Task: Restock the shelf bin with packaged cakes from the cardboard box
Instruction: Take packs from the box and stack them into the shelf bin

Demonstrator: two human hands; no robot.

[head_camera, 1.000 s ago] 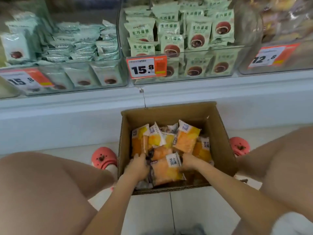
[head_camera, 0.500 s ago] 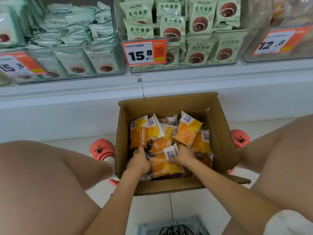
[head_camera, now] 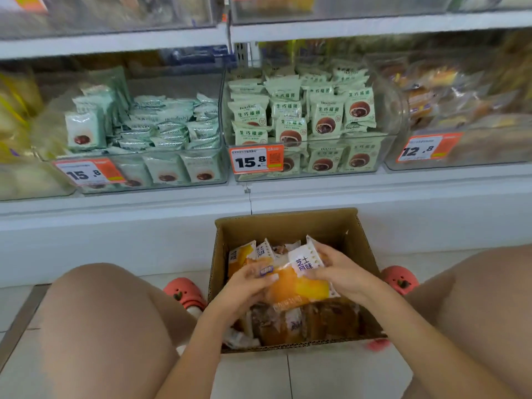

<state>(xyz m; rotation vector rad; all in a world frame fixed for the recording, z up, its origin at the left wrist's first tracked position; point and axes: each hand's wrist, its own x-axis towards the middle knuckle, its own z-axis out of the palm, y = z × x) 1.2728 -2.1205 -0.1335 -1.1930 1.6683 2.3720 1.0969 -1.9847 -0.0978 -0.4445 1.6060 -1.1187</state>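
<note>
An open cardboard box [head_camera: 288, 223] stands on the floor between my knees, holding several orange and white cake packets [head_camera: 240, 256]. Both hands hold a bunch of orange cake packets [head_camera: 299, 286] lifted above the box. My left hand [head_camera: 244, 286] grips the bunch's left end and my right hand [head_camera: 339, 272] grips its right end, fingers curled over the white label. Darker packets [head_camera: 290, 323] lie below in the box. On the shelf behind stand clear bins [head_camera: 383, 151], some filled with pale green cake packets [head_camera: 302, 110].
Orange price tags reading 15.8 [head_camera: 256, 159] and 12.8 [head_camera: 426, 146] hang on the bin fronts. A bin at the right [head_camera: 460, 110] holds brownish packets. My bare knees flank the box, and pink clogs [head_camera: 184, 292] rest on the tiled floor. An upper shelf [head_camera: 345, 27] runs above.
Both hands have gathered a bunch of orange packets and lifted it up out of the box. The camera has tilted up, showing more of the shelf.
</note>
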